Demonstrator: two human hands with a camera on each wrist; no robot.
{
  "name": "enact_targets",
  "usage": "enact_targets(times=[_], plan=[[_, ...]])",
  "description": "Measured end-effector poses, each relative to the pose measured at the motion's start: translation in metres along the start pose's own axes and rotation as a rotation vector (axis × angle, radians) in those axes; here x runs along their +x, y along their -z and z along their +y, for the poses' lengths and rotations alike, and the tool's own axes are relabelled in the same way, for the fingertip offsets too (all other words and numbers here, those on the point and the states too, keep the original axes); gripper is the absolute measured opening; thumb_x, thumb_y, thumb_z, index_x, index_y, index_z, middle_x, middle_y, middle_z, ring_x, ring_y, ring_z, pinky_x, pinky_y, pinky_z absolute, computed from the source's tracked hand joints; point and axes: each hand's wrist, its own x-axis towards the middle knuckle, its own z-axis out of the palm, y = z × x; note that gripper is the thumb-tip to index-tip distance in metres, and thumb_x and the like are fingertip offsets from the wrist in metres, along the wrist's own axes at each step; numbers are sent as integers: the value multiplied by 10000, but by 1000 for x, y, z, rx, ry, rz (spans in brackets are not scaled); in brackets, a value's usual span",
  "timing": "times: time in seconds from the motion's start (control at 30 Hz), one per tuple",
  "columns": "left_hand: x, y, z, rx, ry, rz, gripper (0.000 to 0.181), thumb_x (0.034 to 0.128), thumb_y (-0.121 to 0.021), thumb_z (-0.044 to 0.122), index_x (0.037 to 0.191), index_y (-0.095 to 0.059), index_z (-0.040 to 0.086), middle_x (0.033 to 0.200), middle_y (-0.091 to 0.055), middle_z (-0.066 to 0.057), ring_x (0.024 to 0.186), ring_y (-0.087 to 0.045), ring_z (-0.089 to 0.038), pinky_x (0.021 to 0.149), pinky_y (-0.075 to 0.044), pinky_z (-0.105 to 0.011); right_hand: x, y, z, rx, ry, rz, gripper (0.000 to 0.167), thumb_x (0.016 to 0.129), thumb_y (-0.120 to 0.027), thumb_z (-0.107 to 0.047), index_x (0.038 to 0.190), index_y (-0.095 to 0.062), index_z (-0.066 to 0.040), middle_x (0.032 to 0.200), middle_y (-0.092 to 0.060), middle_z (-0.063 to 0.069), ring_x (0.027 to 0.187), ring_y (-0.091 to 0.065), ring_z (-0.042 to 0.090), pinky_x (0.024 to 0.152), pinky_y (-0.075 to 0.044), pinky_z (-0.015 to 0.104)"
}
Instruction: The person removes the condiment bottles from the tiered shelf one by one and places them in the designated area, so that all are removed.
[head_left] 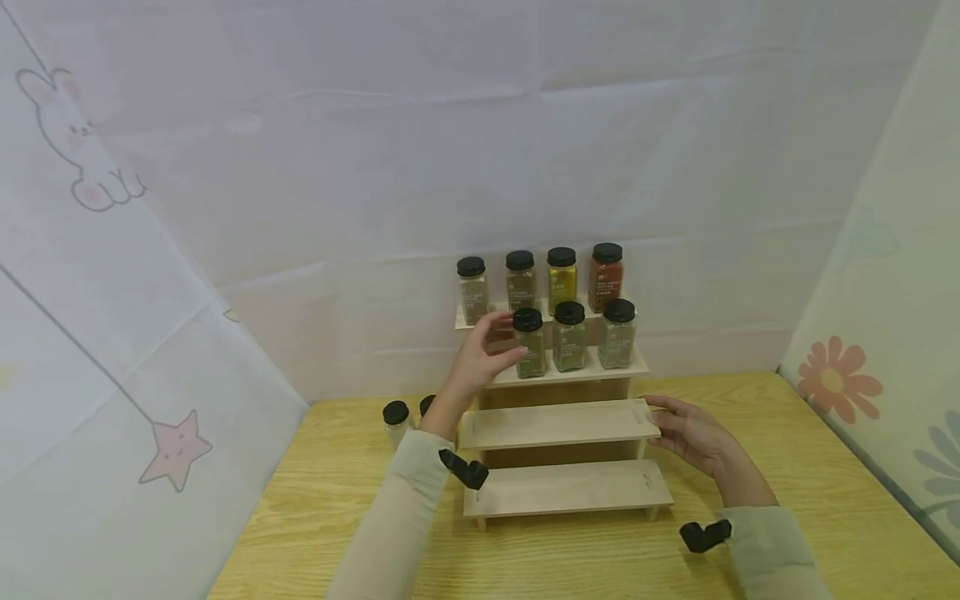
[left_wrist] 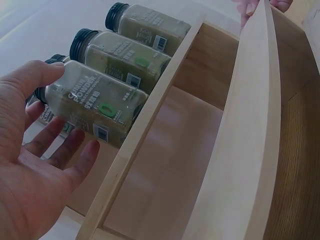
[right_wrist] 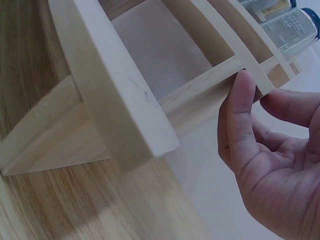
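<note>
A tiered wooden rack stands on the table. My left hand is at its second tier from the top, beside the leftmost jar there. That jar, labelled cumin powder, has a black lid and stands upright on the tier. In the left wrist view the fingers of my left hand are spread around the jar, thumb near the lid, without closing on it. My right hand pinches the right end of a lower tier between thumb and fingers, as the right wrist view shows.
Two more jars share the cumin's tier. Several spice jars, one with red powder, line the top tier. Left of the rack, black-lidded jars stand on the wooden table, partly behind my left arm. A cloth backdrop hangs behind.
</note>
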Motion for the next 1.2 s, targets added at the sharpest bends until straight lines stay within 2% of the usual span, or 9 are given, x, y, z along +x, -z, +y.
enact_targets(times=[0.2, 0.43, 0.77, 0.83, 0.9, 1.03, 1.07, 1.2], plan=[[4, -2, 1, 4, 14, -3, 662, 891, -778, 74, 1478, -472, 102, 1380, -515, -187, 1247, -559, -382, 1066, -462, -496, 0, 0, -1, -8, -3, -3, 701, 1050, -569, -142, 1589, -163, 46, 1071, -522, 20, 813, -578, 84, 840, -574, 288], [8, -6, 1, 48, 19, -3, 690, 884, -780, 69, 1491, -455, 116, 1399, -519, -172, 1244, -563, -364, 1074, -456, -483, 0, 1, 0, -20, 0, 3, 704, 1043, -584, -154, 1586, -183, 44, 1047, -494, 27, 783, -566, 82, 830, -575, 286], [10, -10, -2, 76, 19, -2, 713, 879, -792, 75, 1500, -447, 132, 1414, -501, -190, 1225, -548, -368, 1063, -459, -500, 1, 1, 1, -22, -4, -3, 709, 1046, -583, -169, 1588, -177, 39, 1087, -524, 23, 825, -588, 88, 832, -574, 282], [9, -11, 4, 75, 30, -12, 728, 880, -787, 58, 1512, -428, 112, 1423, -491, -209, 1227, -544, -377, 1067, -454, -508, 0, 0, 1, -20, -8, -1, 705, 1045, -584, -173, 1588, -185, 34, 1093, -532, 22, 839, -596, 94, 844, -574, 293], [9, -12, 3, 66, 31, -15, 734, 878, -789, 54, 1514, -427, 115, 1421, -490, -214, 1222, -543, -376, 1069, -452, -506, -1, 0, 0, -18, -11, -2, 710, 1047, -582, -175, 1590, -176, 35, 1104, -543, 20, 860, -606, 99, 853, -573, 301], [9, -14, 1, 59, 23, 5, 703, 877, -793, 62, 1492, -462, 145, 1375, -528, -183, 1159, -570, -327, 992, -494, -452, -1, -1, 0, -10, -7, -12, 710, 1049, -578, -172, 1590, -169, 37, 1115, -572, 14, 886, -622, 102, 852, -573, 303], [11, -15, -3, 55, 14, 16, 695, 874, -798, 69, 1482, -476, 164, 1359, -540, -165, 1138, -576, -310, 964, -502, -435, 0, 0, 0, -11, -4, -14, 713, 1050, -575, -170, 1590, -162, 41, 1112, -566, 13, 878, -617, 100, 848, -573, 301], [10, -15, -2, 51, -3, 31, 676, 862, -809, 67, 1455, -506, 180, 1313, -575, -138, 1092, -598, -280, 909, -512, -390, 1, 1, 1, -26, 8, -18, 693, 1057, -561, -166, 1590, -168, 41, 1111, -550, 18, 855, -602, 92, 842, -574, 298]])
